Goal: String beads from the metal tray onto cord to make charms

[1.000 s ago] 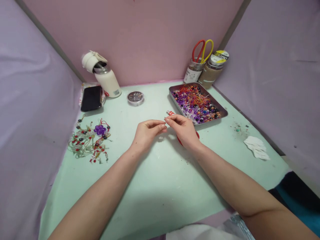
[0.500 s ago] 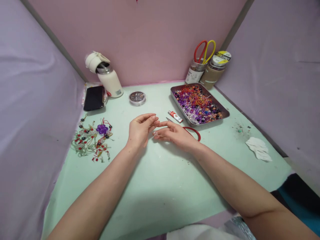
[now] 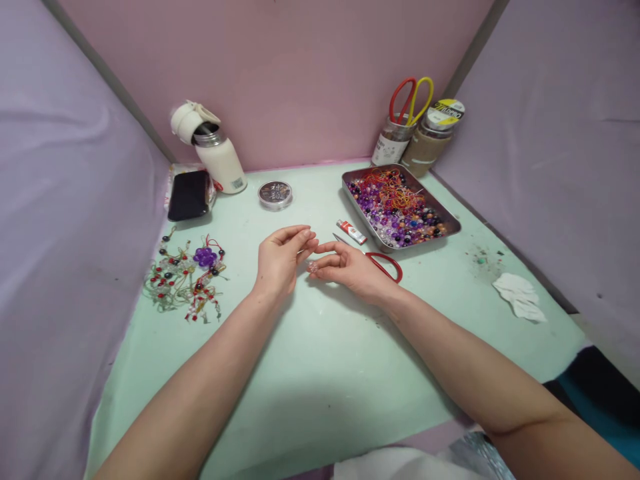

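Observation:
Over the middle of the table, my left hand [image 3: 281, 261] is closed, thumb and forefinger pinched together. What lies in that pinch is too small to make out. My right hand [image 3: 357, 272] faces it with curled fingers, its forefinger tip close to the left fingertips. Clear beads [image 3: 313, 267] show at the lower fingertips of my right hand, which seem to hold them. Scissors with red handles [image 3: 389, 258] lie just behind the right hand, partly covered by it. A red and white lighter [image 3: 352, 232] rests beyond the scissors.
A metal tray [image 3: 361, 215] of mixed beads and cords stands at the back right, before two jars [image 3: 393, 143]. Beaded strings [image 3: 183, 277] lie at left, near a phone [image 3: 189, 196] and open bottle [image 3: 223, 163]. A round spool case [image 3: 275, 194] and crumpled tissue [image 3: 519, 297] also lie there.
The fingers of my right hand have curled slightly more around the clear beads. My left hand keeps its pinch, and the view has shifted very slightly.

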`<state>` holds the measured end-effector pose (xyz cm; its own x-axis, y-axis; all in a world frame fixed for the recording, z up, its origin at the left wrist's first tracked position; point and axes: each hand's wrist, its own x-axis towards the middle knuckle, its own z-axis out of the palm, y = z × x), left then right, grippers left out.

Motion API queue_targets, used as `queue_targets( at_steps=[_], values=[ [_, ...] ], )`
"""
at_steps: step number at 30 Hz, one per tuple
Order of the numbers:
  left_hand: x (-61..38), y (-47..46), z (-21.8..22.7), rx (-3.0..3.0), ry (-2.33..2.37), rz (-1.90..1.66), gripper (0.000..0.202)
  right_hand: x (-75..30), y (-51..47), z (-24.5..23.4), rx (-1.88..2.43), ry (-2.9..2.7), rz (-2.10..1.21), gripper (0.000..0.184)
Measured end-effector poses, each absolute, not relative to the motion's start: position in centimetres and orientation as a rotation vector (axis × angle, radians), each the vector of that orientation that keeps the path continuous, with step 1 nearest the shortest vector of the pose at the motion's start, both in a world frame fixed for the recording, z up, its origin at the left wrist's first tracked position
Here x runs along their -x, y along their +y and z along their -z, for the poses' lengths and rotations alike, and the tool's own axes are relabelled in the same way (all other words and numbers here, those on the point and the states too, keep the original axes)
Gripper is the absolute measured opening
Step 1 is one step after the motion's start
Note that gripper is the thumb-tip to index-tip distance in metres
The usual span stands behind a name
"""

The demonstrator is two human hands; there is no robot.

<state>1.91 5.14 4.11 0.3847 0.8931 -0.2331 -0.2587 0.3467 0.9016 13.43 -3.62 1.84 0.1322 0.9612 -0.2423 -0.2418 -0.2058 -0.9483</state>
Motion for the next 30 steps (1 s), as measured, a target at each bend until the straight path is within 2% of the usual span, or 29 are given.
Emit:
queue_targets(
  at_steps=[18, 25, 30],
  values=[
    [-2.1, 4.7, -4.2, -0.874, 0.836, -0.857, 0.020, -13.4, -3.6, -1.6, 1.346, -0.867, -1.268, 0.036],
    [-2.2, 4.5, -3.7, -0.899, 0.736, -0.840, 0.024, -14.1, -3.4, -2.3, 1.456, -1.064, -0.936, 0.030],
    [-2.6, 3.8, -2.9, -0.927, 0.716, -0.737, 0.024, -14.7, -3.2, -2.3, 1.494, -0.963, -0.759, 0.028]
  ],
)
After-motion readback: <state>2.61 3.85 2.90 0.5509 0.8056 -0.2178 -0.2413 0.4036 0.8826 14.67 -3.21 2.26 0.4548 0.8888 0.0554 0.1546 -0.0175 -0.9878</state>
